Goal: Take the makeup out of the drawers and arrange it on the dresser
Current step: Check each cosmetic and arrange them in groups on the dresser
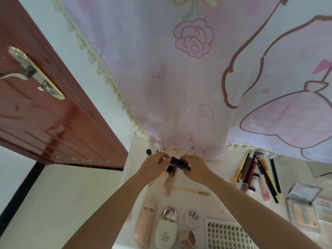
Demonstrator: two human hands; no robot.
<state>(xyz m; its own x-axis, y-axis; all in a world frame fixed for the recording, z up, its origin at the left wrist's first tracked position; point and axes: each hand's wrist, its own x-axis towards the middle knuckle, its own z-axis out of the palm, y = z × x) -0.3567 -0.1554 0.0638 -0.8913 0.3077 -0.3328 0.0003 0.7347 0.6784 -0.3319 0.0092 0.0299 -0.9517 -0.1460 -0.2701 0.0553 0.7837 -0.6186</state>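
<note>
1. Head view, far edge of the dresser (222,202): both my hands meet over a small dark item (179,163), held just above the surface near the foot of the pink curtain (179,87).
2. Left hand (154,166): fingers curled in on the dark item's left end. Right hand (195,169): fingers curled on its right end. Both are clamped on it; I cannot tell whether I am opening it or only carrying it.
3. Under the hands, a few slim tubes (169,178) hang or lie close together, too blurred to tell which. They may be attached to the dark item or simply beneath it.
4. Handling guess: the dark item looks small, light and rigid, probably smooth plastic, so somewhat slippery. A hold across its short sides seems best. The tubes will likely roll if set down loose.
5. Already laid out near me: a peach tube (143,225), a white bottle (166,229), a round white lid (193,218), a three-shade compact (186,238) and a lash tray (228,234).
6. Off to the right: a row of pencils and brushes (258,175) and an open palette (303,211). A thin yellow brush (192,190) lies alone mid-dresser.
7. Left side: a brown door (45,105), well apart from the work.
8. No drawer shows here, so I cannot judge what remains inside.
</note>
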